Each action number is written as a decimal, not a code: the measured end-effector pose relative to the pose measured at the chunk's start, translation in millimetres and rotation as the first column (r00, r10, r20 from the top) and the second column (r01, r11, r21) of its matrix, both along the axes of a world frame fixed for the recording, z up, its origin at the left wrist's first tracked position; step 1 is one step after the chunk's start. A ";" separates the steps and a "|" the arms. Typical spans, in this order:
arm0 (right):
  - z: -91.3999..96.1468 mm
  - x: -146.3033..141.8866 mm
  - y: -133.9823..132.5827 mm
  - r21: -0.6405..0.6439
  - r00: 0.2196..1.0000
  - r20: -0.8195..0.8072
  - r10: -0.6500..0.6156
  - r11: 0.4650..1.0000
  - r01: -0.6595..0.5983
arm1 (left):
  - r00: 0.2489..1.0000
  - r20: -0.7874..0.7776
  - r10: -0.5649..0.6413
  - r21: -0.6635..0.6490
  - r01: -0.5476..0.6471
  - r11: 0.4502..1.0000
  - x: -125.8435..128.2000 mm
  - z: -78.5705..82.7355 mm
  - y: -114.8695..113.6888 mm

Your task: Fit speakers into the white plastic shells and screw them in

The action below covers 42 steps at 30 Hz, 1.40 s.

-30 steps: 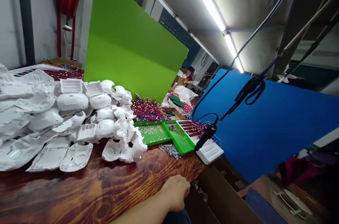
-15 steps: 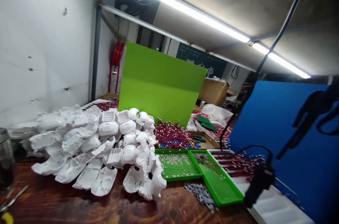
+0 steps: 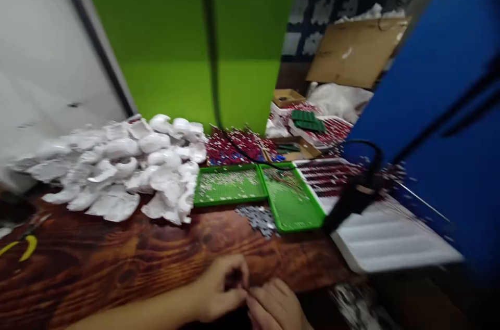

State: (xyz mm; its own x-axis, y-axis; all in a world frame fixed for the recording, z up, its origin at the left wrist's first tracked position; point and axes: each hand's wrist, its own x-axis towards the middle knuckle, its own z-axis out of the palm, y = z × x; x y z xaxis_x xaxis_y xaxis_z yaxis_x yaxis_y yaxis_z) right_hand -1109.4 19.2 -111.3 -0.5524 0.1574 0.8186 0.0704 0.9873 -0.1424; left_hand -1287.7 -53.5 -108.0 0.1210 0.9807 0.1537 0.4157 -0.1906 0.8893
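Both hands meet at the table's front edge, low in the view. My left hand [image 3: 219,288] comes in from the left with thumb and forefinger curled into a ring, their tips pinched together. Against those tips lie the bent fingers of my right hand [image 3: 278,305]. Whatever they pinch is too small and blurred to make out. Nearest beyond the hands, a heap of small grey parts [image 3: 258,219] lies on the wooden table [image 3: 164,246]. Two green mesh trays stand behind it: the left tray [image 3: 230,199] holds small pale pieces, the right tray [image 3: 297,215] thin wires.
White plastic shells [image 3: 117,174] are piled at left, near yellow-handled pliers [image 3: 29,246]. Bundled red wires [image 3: 238,145] lie behind the trays. A dark cable hangs across the middle. At right are a black handheld tool [image 3: 347,205], a white foam tray [image 3: 398,241] and a blue panel [image 3: 441,111].
The view has tilted down and swung, so the ceiling lights are gone and more tabletop shows. Both my hands have come into view at the bottom, fingers together.
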 end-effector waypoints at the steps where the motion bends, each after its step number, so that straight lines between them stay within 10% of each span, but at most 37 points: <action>1: -2.3 6.1 5.5 0.009 0.999 0.022 0.032 0.999 -0.032 | 0.998 -0.036 0.049 0.042 -0.047 0.998 -2.9 3.7 -2.0; 6: -9.8 -1.8 18.3 -0.194 0.895 0.223 -0.387 0.882 0.430 | 0.961 -0.231 0.155 0.282 -0.086 0.955 -48.3 12.5 8.4; 13: -17.9 -16.2 14.4 -0.163 0.882 0.243 -0.404 0.879 0.447 | 0.688 -0.537 0.488 0.601 -0.094 0.794 -101.4 16.8 9.4; 19: -19.7 -6.1 16.1 -0.106 0.782 0.325 -0.532 0.801 0.589 | 0.701 -0.548 0.456 0.637 -0.003 0.771 -84.8 18.5 12.3; 26: -15.1 -7.6 13.0 -0.179 0.774 0.520 -0.362 0.840 0.513 | 0.778 -0.486 0.398 0.562 -0.070 0.824 -82.6 9.6 8.2; 32: 12.9 -38.3 6.3 -0.269 0.677 0.683 -0.273 0.768 0.581 | 0.796 -0.541 0.271 0.219 -0.177 0.959 -78.8 -1.3 17.6; 42: 16.2 -63.8 12.9 -0.272 0.712 0.607 -0.355 0.749 0.605 | 0.793 -0.572 0.211 0.033 -0.235 0.971 -74.6 3.5 24.3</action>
State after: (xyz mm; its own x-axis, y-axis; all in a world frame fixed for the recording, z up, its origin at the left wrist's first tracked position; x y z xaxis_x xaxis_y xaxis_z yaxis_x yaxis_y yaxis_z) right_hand -1173.2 32.1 -95.1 -0.5907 0.7723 0.2338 0.6981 0.6344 -0.3320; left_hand -1362.3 -29.2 -104.6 -0.0481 0.9949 0.0891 0.8746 -0.0011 0.4848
